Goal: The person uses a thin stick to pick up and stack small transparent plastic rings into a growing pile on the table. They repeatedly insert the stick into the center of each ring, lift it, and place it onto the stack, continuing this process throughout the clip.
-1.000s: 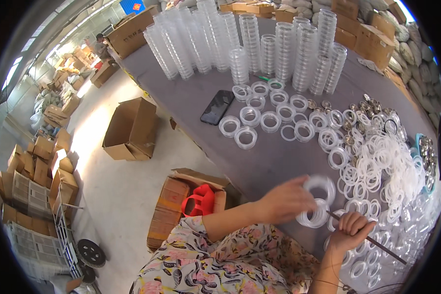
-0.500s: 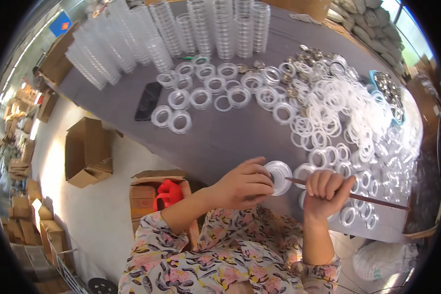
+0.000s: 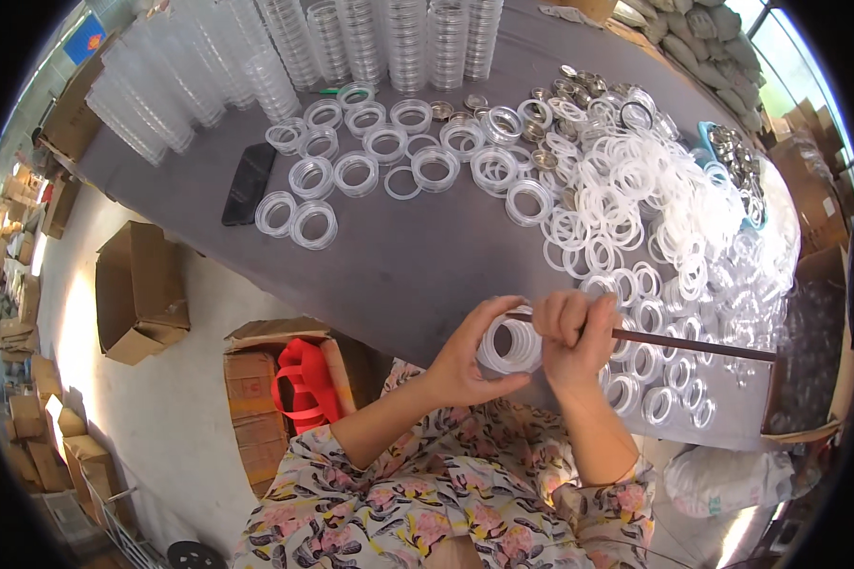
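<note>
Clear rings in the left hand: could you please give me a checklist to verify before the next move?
1. Left hand holds the clear rings: ok.
2. Right hand grips the dark stick: ok.
3. Stick's tip touches the rings: cannot tell, the contact is unclear.
4. Phone lies apart from both hands: ok.
5. Loose white rings neatly arranged: not ok, they lie in a jumbled heap.

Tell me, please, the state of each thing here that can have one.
Left hand: curled, gripping
Right hand: closed, gripping
Clear ring stack: held in left hand
Dark rod: held in right hand
Dark phone: lying flat
Clear plastic pieces: stacked tall
White rings: heaped loose
Lone brown box: open
</note>
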### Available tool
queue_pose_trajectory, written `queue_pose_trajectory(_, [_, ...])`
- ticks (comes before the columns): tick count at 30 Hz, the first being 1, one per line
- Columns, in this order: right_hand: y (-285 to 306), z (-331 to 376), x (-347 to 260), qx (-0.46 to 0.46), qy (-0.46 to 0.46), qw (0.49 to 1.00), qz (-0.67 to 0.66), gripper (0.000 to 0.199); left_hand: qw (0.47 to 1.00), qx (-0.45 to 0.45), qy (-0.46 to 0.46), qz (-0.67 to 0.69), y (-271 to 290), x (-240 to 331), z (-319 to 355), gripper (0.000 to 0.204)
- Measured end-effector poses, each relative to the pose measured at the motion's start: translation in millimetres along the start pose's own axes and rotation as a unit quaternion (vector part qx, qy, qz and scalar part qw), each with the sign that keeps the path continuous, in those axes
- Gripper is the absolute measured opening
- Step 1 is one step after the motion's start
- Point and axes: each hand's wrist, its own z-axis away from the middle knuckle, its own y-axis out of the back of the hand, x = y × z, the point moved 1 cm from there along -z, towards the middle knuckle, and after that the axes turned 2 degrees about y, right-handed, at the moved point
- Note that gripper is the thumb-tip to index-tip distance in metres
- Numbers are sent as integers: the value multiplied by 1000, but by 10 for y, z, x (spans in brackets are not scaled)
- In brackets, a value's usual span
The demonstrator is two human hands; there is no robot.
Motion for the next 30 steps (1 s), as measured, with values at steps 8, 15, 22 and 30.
queue_pose_trajectory(8, [-46, 50, -276, 5, -194, 981, 24, 52, 999, -1, 17, 38, -11, 30, -25, 77])
queue_pose_trajectory(15, [-142, -56, 31, -35, 55, 989, 133, 48, 1000, 9, 16, 0, 2, 33, 8, 79])
queue_pose_trajectory(22, [7, 105, -124, -34, 67, 997, 23, 52, 885, 272, -80, -369, 991, -68, 36, 75])
queue_pose_trajectory(30, [75, 83, -257, -27, 102, 994, 35, 53, 766, 271, -35, -583, 1424, -74, 38, 34])
